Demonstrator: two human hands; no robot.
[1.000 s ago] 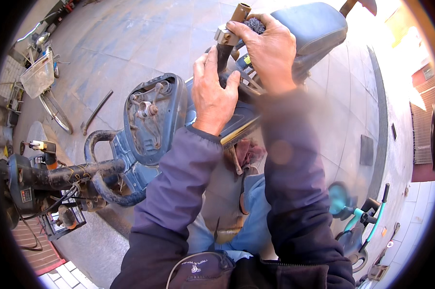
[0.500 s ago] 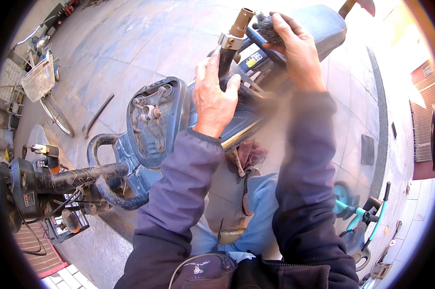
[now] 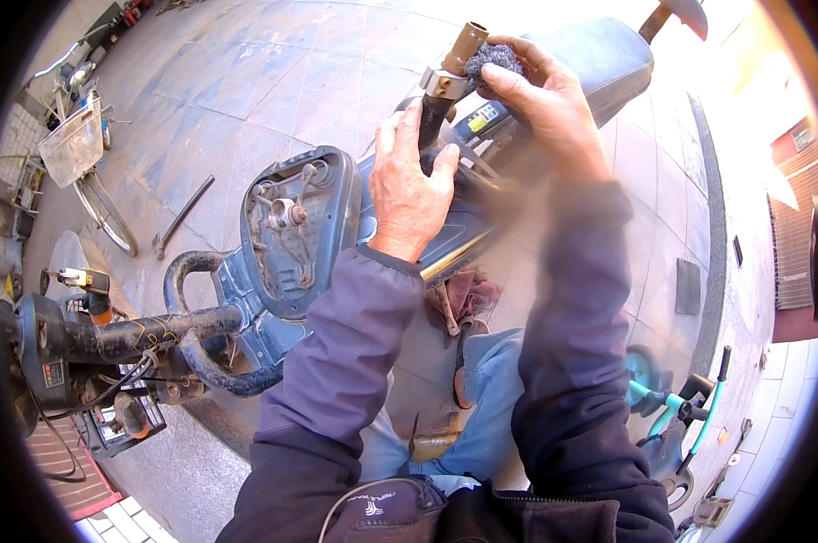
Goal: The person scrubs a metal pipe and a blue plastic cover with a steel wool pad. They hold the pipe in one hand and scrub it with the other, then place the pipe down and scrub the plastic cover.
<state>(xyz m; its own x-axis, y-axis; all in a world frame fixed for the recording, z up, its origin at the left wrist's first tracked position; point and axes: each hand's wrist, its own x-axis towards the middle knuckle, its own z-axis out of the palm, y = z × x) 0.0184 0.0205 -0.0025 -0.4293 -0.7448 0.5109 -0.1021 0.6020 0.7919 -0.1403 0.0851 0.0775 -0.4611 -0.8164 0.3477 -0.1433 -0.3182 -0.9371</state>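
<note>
A black tube (image 3: 434, 119) rises from the frame of a blue-grey electric bike, ending in a brownish bare-metal pipe end (image 3: 466, 49). A silver clamp (image 3: 443, 84) rings it just below that end. My left hand (image 3: 409, 190) is closed around the black tube under the clamp, thumb on the near side. Between the fingers and thumb of my right hand (image 3: 561, 113) is a dark grey wad of steel wool (image 3: 493, 61). The wad is up against the right side of the pipe end, just above the clamp.
Left of my hands lies the bike's open oval housing (image 3: 298, 231) with wires inside. A padded seat (image 3: 599, 65) stands beyond my right hand. A hammer (image 3: 184, 217) and a reddish rag (image 3: 472, 294) lie on the paving. A bicycle with a basket (image 3: 74, 140) stands far left, a turquoise scooter (image 3: 676, 403) lower right.
My right hand has come slightly left and down, bringing the steel wool closer against the pipe end. The left hand stays on the tube, with a slight shift in view.
</note>
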